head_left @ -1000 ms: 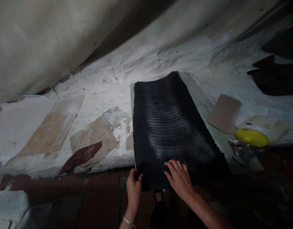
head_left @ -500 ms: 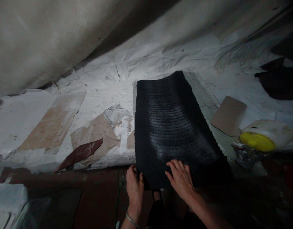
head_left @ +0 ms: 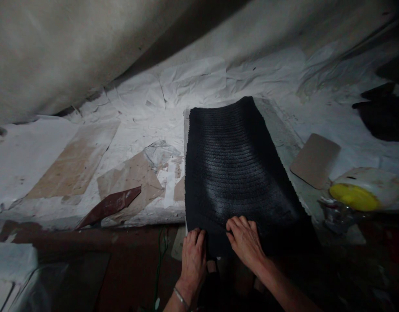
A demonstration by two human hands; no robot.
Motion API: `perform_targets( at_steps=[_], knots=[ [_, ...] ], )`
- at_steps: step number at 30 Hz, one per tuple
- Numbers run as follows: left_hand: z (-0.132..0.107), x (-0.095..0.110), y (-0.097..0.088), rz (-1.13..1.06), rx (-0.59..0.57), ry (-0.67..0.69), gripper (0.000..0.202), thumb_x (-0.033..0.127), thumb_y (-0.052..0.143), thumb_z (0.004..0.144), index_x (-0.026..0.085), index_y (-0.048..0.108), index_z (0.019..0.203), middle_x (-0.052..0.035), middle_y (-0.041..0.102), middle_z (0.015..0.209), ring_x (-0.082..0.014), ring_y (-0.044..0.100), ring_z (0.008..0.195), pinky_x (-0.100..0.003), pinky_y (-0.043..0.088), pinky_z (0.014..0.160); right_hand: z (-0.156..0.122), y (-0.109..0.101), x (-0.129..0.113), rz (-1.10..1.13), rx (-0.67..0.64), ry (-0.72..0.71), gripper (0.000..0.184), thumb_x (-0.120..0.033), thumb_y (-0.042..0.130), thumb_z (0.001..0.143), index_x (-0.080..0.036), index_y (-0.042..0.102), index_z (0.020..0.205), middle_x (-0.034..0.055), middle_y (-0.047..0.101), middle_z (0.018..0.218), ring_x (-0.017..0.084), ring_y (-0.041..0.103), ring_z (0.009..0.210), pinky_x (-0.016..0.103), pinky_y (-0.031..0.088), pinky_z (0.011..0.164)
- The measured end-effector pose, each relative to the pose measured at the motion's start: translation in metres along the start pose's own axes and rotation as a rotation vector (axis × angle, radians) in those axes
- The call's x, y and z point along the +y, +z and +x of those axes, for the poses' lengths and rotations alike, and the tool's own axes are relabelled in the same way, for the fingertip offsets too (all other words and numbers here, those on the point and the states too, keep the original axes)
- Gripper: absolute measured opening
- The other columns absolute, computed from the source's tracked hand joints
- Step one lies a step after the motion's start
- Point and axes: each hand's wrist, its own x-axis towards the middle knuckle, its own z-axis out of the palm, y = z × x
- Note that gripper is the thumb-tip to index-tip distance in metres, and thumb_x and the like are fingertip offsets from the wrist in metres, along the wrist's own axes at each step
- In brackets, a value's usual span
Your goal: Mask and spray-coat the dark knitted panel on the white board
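Note:
A black ribbed mat (head_left: 238, 169) lies lengthwise on a paper-covered work surface (head_left: 144, 117), its near end hanging over the front edge. My left hand (head_left: 193, 255), with a bracelet on the wrist, rests flat on the mat's near left corner, fingers stretched out. My right hand (head_left: 245, 240) presses down on the near edge just to the right, fingers curved and together on the mat. Both hands touch the mat; nothing else is in them.
A dark red-brown shard (head_left: 110, 206) and brown paper patches (head_left: 77, 160) lie to the left. A brown rounded card (head_left: 315, 159), a yellow lid (head_left: 351, 196) and a glass jar (head_left: 335, 214) sit to the right. Dark pieces (head_left: 386, 117) lie far right. A pale wall rises behind.
My left hand has moved from gripping the mat's left corner edge to lying flat on top of it. My right hand has hardly moved. The view has shifted slightly.

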Motion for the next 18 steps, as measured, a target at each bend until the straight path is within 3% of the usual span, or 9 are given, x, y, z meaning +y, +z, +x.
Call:
perform_targets(
  at_steps=[6, 12, 18],
  knots=[
    [0.005, 0.004, -0.004, 0.008, 0.006, -0.021, 0.039, 0.023, 0.05, 0.085, 0.022, 0.06, 0.123, -0.013, 0.058, 0.119, -0.0261, 0.054, 0.107, -0.044, 0.046, 0.091, 0.001, -0.003, 0.005, 0.102, 0.004, -0.077, 0.031, 0.005, 0.064, 0.075, -0.021, 0.054, 0.089, -0.003, 0.057, 0.084, 0.022, 0.046, 0.089, 0.04, 0.026, 0.081],
    [-0.002, 0.005, 0.0, -0.045, -0.049, -0.038, 0.04, 0.014, 0.041, 0.09, 0.021, 0.058, 0.125, -0.0111, 0.059, 0.119, -0.0228, 0.055, 0.106, -0.04, 0.046, 0.091, 0.009, -0.001, 0.01, 0.122, 0.036, -0.094, 0.039, 0.005, 0.058, 0.074, -0.023, 0.054, 0.101, -0.0037, 0.058, 0.082, 0.019, 0.047, 0.088, 0.036, 0.027, 0.08],
    [-0.005, 0.005, 0.002, -0.085, -0.07, -0.058, 0.04, 0.009, 0.037, 0.091, 0.021, 0.058, 0.124, -0.0095, 0.059, 0.12, -0.0227, 0.054, 0.106, -0.04, 0.046, 0.092, 0.008, 0.001, 0.019, 0.085, 0.162, -0.084, 0.032, -0.002, 0.047, 0.085, -0.022, 0.053, 0.109, 0.0024, 0.058, 0.104, 0.024, 0.047, 0.097, 0.041, 0.03, 0.083]
  ],
)
